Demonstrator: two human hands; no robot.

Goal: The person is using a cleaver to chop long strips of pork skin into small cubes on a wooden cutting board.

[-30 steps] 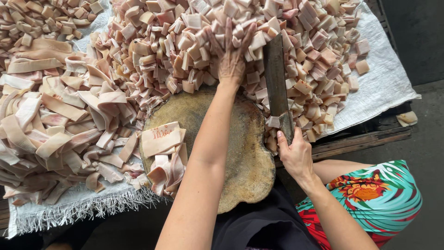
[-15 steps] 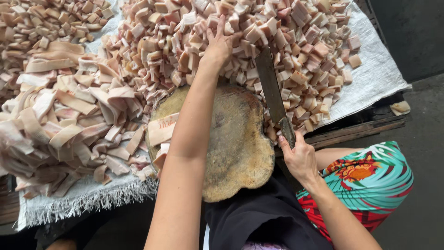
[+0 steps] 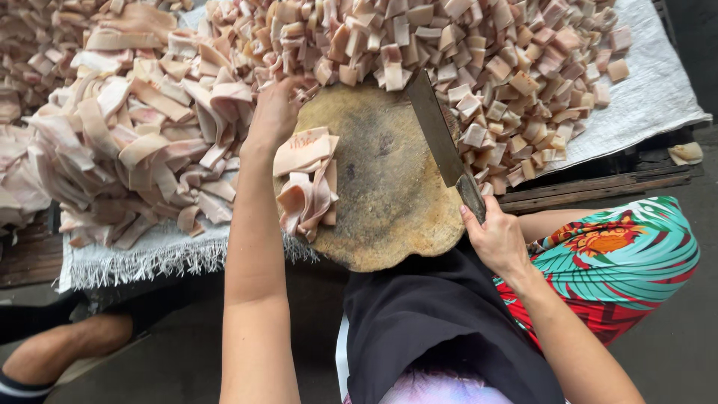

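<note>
My right hand [image 3: 495, 238] grips the dark handle of a cleaver [image 3: 437, 135], whose blade lies along the right side of a round worn wooden chopping block [image 3: 389, 187]. My left hand [image 3: 275, 112] reaches over the block's left rim into long strips of pale pork skin [image 3: 142, 142], fingers curled among them; whether it grips a strip is hidden. A few folded strips [image 3: 307, 183] lie on the block's left edge. A large heap of cut square pieces [image 3: 464, 52] spreads behind and right of the block.
Everything rests on a white woven sack [image 3: 651, 90] with a frayed front edge, over dark wooden planks [image 3: 598, 187]. One loose piece [image 3: 685, 152] lies off the sack at right. A colourful patterned cloth [image 3: 621, 262] covers my right knee. Another person's leg [image 3: 67, 348] is at lower left.
My left hand moved from the heap of cut squares behind the block leftward to the pile of long strips. The cleaver stayed on the block's right side.
</note>
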